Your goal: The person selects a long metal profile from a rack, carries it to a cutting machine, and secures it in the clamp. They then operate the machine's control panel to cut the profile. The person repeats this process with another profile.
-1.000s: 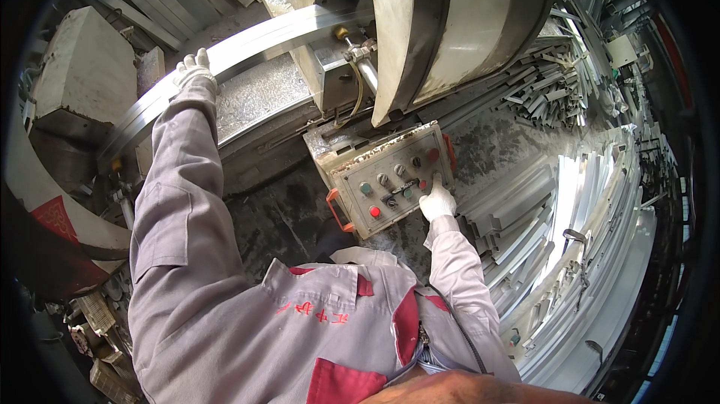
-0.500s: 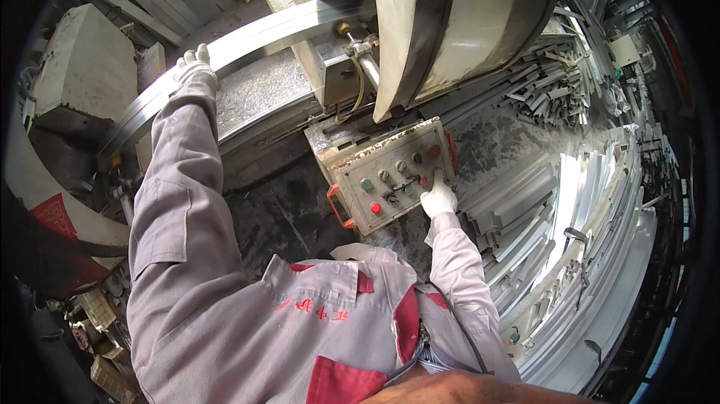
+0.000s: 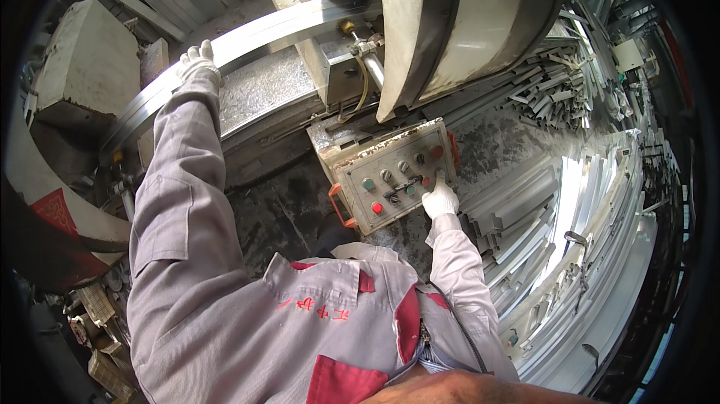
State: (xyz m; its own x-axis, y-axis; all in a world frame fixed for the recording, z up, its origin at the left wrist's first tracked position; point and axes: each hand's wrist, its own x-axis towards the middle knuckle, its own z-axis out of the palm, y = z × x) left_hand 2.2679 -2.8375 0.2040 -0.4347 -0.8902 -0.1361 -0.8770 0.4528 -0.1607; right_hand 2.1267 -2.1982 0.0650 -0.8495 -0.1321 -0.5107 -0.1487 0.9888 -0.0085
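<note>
A long silvery metal profile lies across the machine, and my left hand in a white glove rests on it, fingers stretched out and apart. My right hand, also gloved in white, is at the right part of a control box. One finger points up onto the panel by the buttons, the others are curled in, and nothing shows in the hand. Around it sit a red button, a green button and several knobs. The fingertip covers whatever is under it.
A large pale machine housing stands right of the profile, with a cylinder beside it. At left is a boxy machine head. Offcuts heap at far right, and long profiles lie stacked on my right. Orange handles flank the box.
The whole view has shifted very slightly. Both hands keep their places, the left on the metal profile and the right at the control box.
</note>
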